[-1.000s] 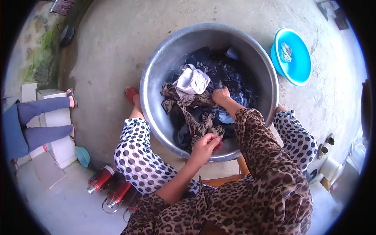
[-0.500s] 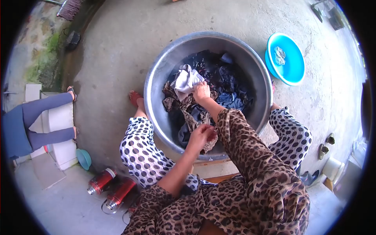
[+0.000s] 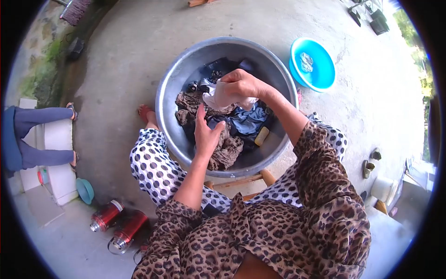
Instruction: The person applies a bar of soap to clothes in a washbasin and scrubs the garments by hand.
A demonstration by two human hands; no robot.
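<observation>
White cloth (image 3: pixel 226 97) is hanging from the right hand's (image 3: pixel 241 87) closed grip above the metal basin (image 3: pixel 165 100), its fingertips hiding part of the folds. The left hand (image 3: pixel 207 136) is spreading its grip wide, holding nothing visible, over the basin's near half. Inside, dark garments are blurring together. Left of the basin, a seated person (image 3: pixel 32 137) is being cut off by the frame edge.

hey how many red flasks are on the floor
3, it seems. The first flask is farthest left, the second flask is just right of it, and the third flask is mostly hidden by the left sleeve, which may hide more.
</observation>
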